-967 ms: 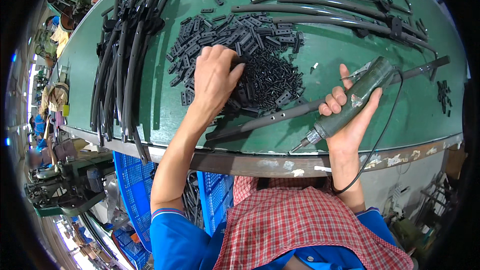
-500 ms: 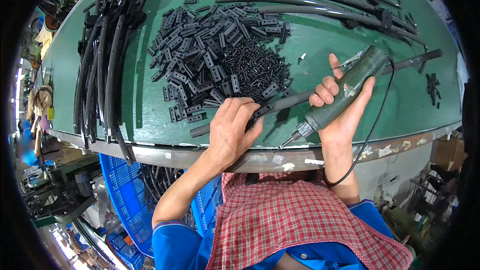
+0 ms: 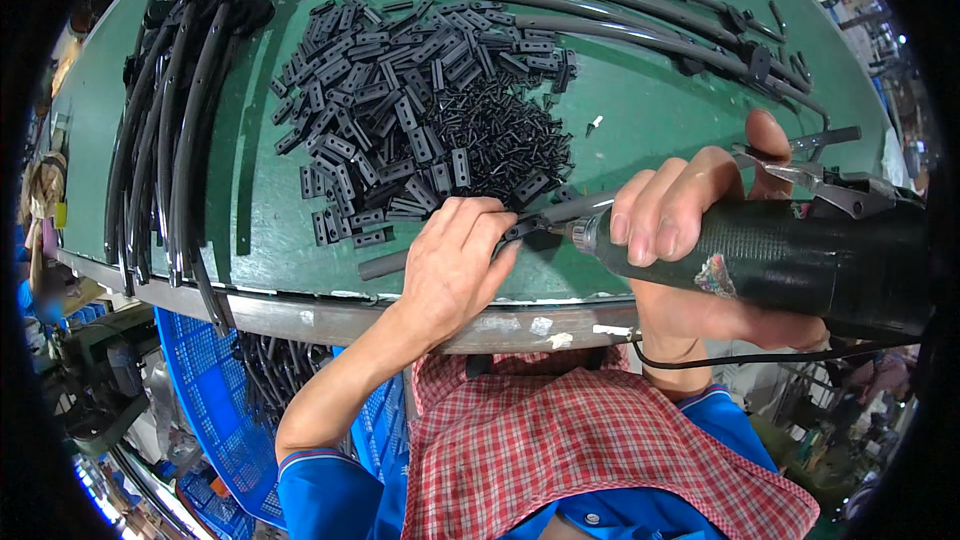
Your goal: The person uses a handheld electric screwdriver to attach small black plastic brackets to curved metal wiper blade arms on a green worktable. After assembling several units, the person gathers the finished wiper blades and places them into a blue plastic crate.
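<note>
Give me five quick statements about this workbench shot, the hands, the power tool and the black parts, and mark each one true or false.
1. The right hand grips a dark powered screwdriver. True.
2. The left hand rests flat on the pile of small black clips. False: it pinches a part against the grey rod near the table's front edge, in front of the pile.
3. The screwdriver's tip points toward the left hand's fingers. True.
4. A bundle of long black curved strips lies on the person's left side of the green tabletop. True.
5. The crate under the table edge is red. False: it is blue.
</note>
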